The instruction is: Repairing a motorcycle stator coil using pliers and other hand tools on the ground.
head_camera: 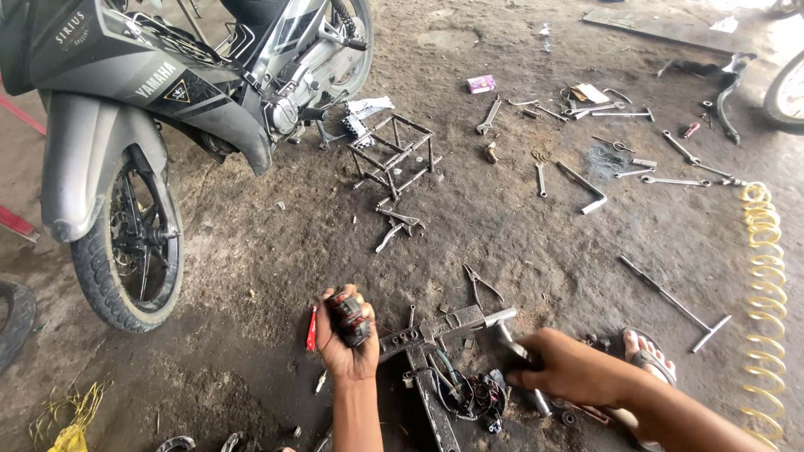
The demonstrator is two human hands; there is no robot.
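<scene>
Mid-job by the look of it: left hand (pixel 347 335) clenched round a small dark greasy part (pixel 352 318) above the floor's near edge, right hand (pixel 565 368) gripping a hammer (pixel 512 331) over the metal block (pixel 431 331), wired component (pixel 477 398) loose beside

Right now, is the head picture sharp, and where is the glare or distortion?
Head view: floor tools such as the pliers are sharp; the right hand is slightly blurred; the top right corner is washed out; wide-lens bending curves the motorcycle at the left edge.
</scene>
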